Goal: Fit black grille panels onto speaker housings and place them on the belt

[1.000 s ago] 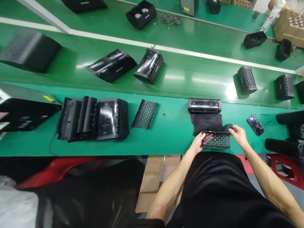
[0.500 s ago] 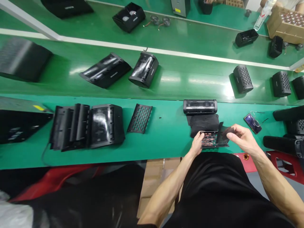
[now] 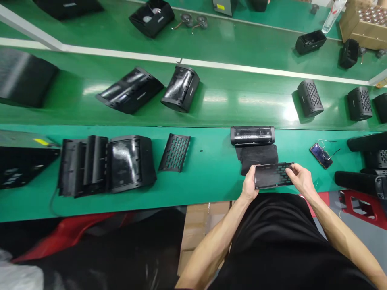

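Both hands hold a black perforated grille [image 3: 271,175] level above the near edge of the green bench. My left hand [image 3: 249,183] grips its left end. At the right end my right hand [image 3: 300,178] presses a dark cloth sheet down over the grille, so most of its holes are covered. Just beyond the grille lies a stack of black cloth pieces [image 3: 256,156], and behind that a black speaker body [image 3: 252,135] on its side.
A second loose grille [image 3: 174,152] lies to the left, beside black housings [image 3: 105,163]. A phone and glasses [image 3: 321,155] rest to the right. More black speakers [image 3: 309,98] and housings [image 3: 179,88] ride the conveyor belt beyond. A cardboard box [image 3: 363,20] sits far right.
My right hand brought a dark cloth sheet from the stack and laid it flat over the grille, whose holes were bare a second ago. The view drifted slightly.
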Demonstrator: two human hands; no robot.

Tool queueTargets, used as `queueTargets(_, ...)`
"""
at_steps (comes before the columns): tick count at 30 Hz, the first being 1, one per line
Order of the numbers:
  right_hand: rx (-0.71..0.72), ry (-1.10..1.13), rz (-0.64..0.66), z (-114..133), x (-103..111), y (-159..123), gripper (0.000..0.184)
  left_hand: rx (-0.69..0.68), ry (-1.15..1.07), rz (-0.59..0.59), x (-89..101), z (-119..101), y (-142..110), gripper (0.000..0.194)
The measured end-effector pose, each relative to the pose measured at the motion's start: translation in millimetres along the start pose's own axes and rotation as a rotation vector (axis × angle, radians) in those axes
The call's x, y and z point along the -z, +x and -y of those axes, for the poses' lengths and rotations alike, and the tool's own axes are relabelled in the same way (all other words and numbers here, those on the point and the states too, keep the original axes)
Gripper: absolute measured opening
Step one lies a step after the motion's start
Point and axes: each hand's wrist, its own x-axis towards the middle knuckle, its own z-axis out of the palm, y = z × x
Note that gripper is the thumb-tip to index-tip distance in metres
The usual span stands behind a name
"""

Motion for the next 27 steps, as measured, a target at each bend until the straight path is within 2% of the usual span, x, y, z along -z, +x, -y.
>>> queueTargets(3,0.005,-0.047,-0.029,-6.5,4.9,1.7,0.038,-0.071,0.124,-0.016,-2.1,-5.9,-3.2,0.054)
queueTargets(6,-0.086,0.078,-0.058,-11.4,11.2,6.8,0.049,-0.052,0.147,0.007,-4.4,-14.6,-5.3,0.052)
queueTargets(9,-0.197,0.312,0.134,-13.4,13.6,12.5,0.061,-0.013,0.132,0.031,-6.3,-25.0,-6.9,0.050)
queueTargets(11,-0.230,0.439,0.252,-13.2,13.1,15.0,0.055,0.016,0.144,0.050,-6.0,-31.5,-7.5,0.052)
queueTargets(13,-0.240,0.519,0.296,-12.2,12.7,16.1,0.050,0.041,0.169,0.066,-4.2,-36.7,-7.6,0.053)
queueTargets(19,-0.300,0.596,0.325,-7.3,16.0,15.7,0.048,0.067,0.215,0.033,-2.0,-43.0,-5.8,0.049)
queueTargets(22,-0.310,0.621,0.322,-6.4,17.9,14.6,0.051,0.062,0.207,0.038,-3.1,-44.5,-5.7,0.049)
queueTargets(27,-0.331,0.680,0.385,-5.1,24.5,10.2,0.050,0.116,0.213,0.066,-1.5,-48.4,-7.1,0.052)
